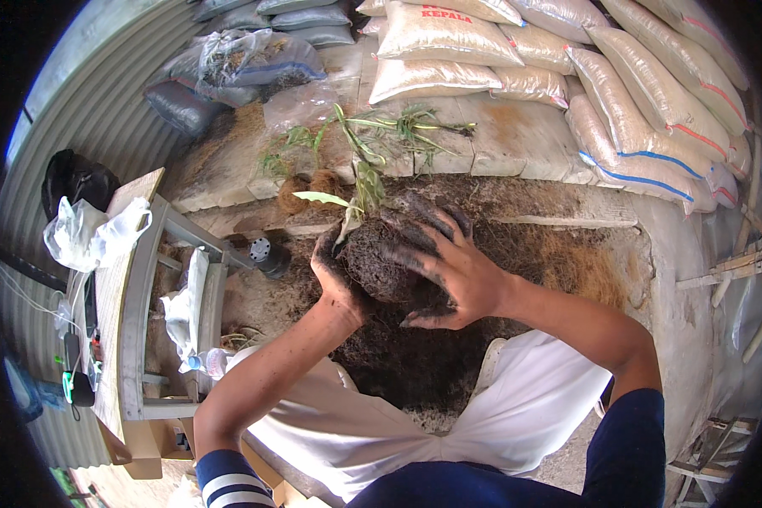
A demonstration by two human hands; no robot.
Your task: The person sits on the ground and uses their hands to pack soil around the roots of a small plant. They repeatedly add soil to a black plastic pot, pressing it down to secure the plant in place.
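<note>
A dark ball of soil sits between my hands, with a green leafy plant rising from its top. My left hand cups the ball from the left and below, its fingers partly hidden. Spread over the right side of the ball, my right hand touches it with soil-blackened fingers. Loose dark soil lies on the ground beneath, between my legs. Beyond my hands, two brown fibre-wrapped root balls with green shoots stand by the ledge, and uprooted plants lie on the concrete.
Stacked filled sacks line the back and right. At left stands a table with plastic bags and cables. Black pots stand near its leg. A plastic bottle lies by my left knee. Brown fibre is heaped at right.
</note>
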